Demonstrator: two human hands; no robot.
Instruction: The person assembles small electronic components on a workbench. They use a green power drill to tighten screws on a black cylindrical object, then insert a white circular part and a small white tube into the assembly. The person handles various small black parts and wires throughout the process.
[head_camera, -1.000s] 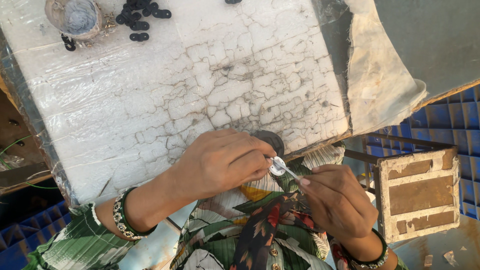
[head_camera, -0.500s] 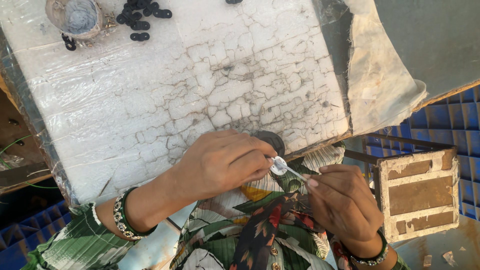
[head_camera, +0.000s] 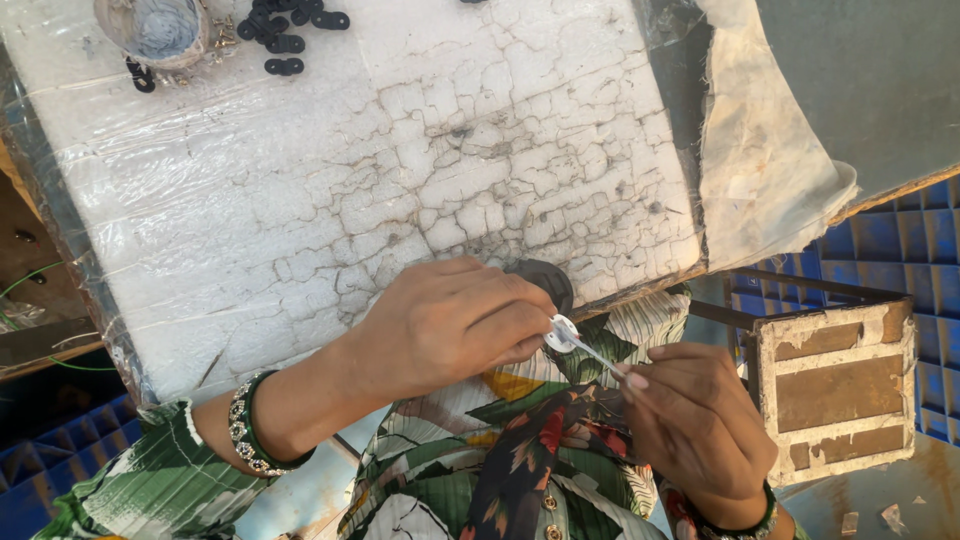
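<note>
- Closest to the camera is a lap in leafy green, white and red floral cloth (head_camera: 520, 450), filling the 6 o'clock part of the view.
- The right hand (head_camera: 700, 425) sits at about 4 o'clock, fingers pinched together on the end of a thin pale stick (head_camera: 598, 355). Dark bangle on that wrist.
- The stick slants up toward 10 o'clock and meets a small white disc (head_camera: 562, 332), pretty much dead centre of the frame, just off the near edge of the board.
- The left hand (head_camera: 450, 325) comes in from 8 o'clock, a beaded bracelet (head_camera: 245, 425) on the wrist, fingers clamped on the small white disc. So disc in the left, stick in the right, the two touching.
- Right behind the left fingertips there's a dark round thing (head_camera: 545, 280) at the board's edge; can't really tell what it is.
- Off at 3 o'clock, well apart from the hands, is a brown block with white edges (head_camera: 835, 385) over blue plastic grid crates (head_camera: 900, 250).
- Further out is the tabletop: a cracked white foam board (head_camera: 400, 170) under clear plastic wrap, taking up most of the upper half.
- A beige rag (head_camera: 760, 160) hangs off its side at about 2 o'clock.
- Way back at 11 o'clock: a small bowl (head_camera: 152, 28) with greyish stuff in it, and a scatter of little black rings (head_camera: 290, 30) just beside it.
</note>
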